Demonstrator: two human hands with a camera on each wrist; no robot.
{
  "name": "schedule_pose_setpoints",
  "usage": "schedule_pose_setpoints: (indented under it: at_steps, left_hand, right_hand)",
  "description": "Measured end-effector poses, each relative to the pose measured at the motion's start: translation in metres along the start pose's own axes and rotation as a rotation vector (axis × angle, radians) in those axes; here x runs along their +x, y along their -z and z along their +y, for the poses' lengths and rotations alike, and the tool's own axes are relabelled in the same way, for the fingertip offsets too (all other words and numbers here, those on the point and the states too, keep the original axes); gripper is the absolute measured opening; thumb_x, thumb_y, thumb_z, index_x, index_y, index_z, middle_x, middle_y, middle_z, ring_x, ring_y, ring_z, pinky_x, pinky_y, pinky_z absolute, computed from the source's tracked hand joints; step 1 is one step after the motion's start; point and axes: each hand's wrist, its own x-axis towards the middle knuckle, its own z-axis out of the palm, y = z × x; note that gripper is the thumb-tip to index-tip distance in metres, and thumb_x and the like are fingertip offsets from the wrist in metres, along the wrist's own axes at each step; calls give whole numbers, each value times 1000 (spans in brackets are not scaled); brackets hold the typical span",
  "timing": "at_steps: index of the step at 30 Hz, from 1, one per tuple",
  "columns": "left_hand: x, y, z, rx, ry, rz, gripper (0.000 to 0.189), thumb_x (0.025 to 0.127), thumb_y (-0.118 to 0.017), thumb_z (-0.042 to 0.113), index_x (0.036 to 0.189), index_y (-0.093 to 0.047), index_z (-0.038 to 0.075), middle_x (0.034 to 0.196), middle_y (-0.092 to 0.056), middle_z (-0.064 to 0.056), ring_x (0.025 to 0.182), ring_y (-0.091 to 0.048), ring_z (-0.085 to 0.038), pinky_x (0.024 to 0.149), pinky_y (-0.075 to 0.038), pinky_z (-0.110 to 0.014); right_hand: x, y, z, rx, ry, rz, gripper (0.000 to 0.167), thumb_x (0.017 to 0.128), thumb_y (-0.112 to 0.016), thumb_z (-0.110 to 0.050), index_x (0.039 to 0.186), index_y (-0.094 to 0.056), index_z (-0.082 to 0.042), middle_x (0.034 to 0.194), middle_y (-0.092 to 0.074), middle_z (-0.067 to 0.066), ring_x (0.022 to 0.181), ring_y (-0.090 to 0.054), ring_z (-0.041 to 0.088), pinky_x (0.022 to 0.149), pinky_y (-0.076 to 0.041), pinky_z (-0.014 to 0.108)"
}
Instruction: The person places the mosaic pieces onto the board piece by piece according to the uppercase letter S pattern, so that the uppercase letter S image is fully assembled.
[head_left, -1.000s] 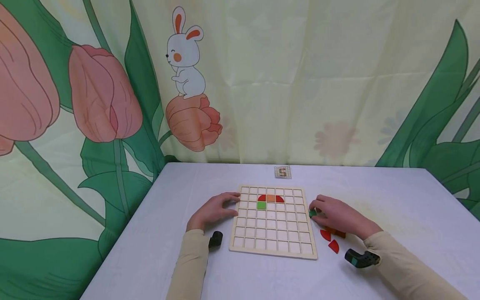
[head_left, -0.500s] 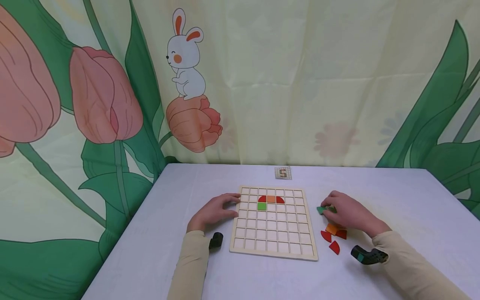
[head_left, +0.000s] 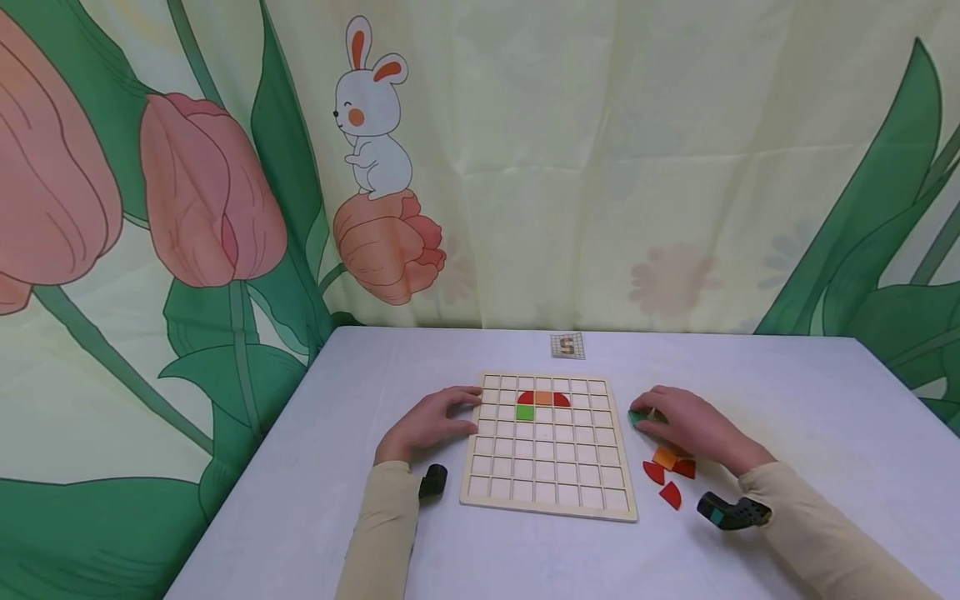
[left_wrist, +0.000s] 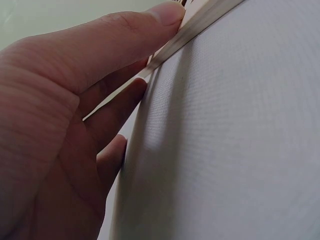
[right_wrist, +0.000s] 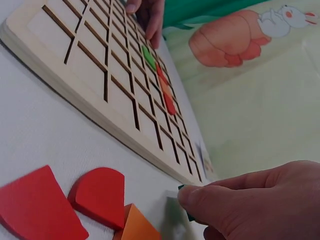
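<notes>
A small green piece (head_left: 636, 419) is pinched between the thumb and fingers of the person's right hand (head_left: 686, 423), low over the bench, just beyond the right edge of a square wooden board (head_left: 547, 511). Its outline is probably not a full square, but the fingers cover too much of it for me to be sure.

The board lies flat, divided by thin raised strips into rows of square cells. In the second row from the far edge, three pieces sit side by side: a red rounded piece (head_left: 526, 397) at left, an orange square (head_left: 543, 398) in the middle, a second red rounded piece (head_left: 561, 400) at right. A bright green square (head_left: 525, 412) fills the cell on the near side of the left red one.

The left hand (head_left: 426, 425) touches the board's left edge, thumb and fingers spread apart.

Below the right hand, on the near side, loose pieces lie close together: an orange block (head_left: 664, 457) and three red wedges (head_left: 671, 497), one a little apart and nearest.

Past the board's far edge lies a small patterned card (head_left: 567, 346). Both forearms wear beige sleeves (head_left: 378, 533), with a black device at each wrist. Behind the white-covered bench (head_left: 420, 550) hangs a pale curtain (head_left: 600, 167) printed with tulips and a white rabbit.
</notes>
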Motion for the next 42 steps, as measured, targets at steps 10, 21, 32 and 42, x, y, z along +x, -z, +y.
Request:
schedule_pose_setpoints:
  at_steps: [10, 21, 32, 42]
  left_hand:
    - [-1, 1, 4, -17, 1, 2, 46, 85, -77, 20, 128, -63, 11, 145, -50, 6, 138, -39, -19, 113, -33, -40]
    - [-2, 1, 3, -16, -3, 4, 45, 85, -77, 20, 127, -64, 11, 144, -50, 6, 138, -39, -18, 113, -33, -39]
    - [-1, 2, 2, -22, -10, -3, 44, 86, -76, 21, 127, -64, 12, 144, -50, 6, 138, -38, -18, 113, -32, -40]
    - [-1, 2, 0, -15, -29, -1, 44, 85, -77, 21, 126, -64, 12, 144, -51, 6, 137, -40, -16, 113, -33, -39]
  right_hand:
    - [14, -1, -33, 67, 114, 29, 28, 86, -76, -19, 112, -72, -9, 99, -65, -3, 86, -58, 14, 73, -53, 28]
    - [37, -21, -75, 29, 325, -15, 25, 89, -73, -24, 111, -72, -12, 96, -61, -8, 85, -55, 9, 75, -52, 29]
    - [55, -45, -106, -18, 409, 24, 17, 88, -74, -22, 102, -72, -14, 92, -61, -6, 80, -54, 8, 70, -51, 27]
    - [59, -51, -112, -50, 410, 35, 16, 87, -75, -22, 102, -75, -15, 92, -63, -4, 80, -56, 9, 70, -52, 28]
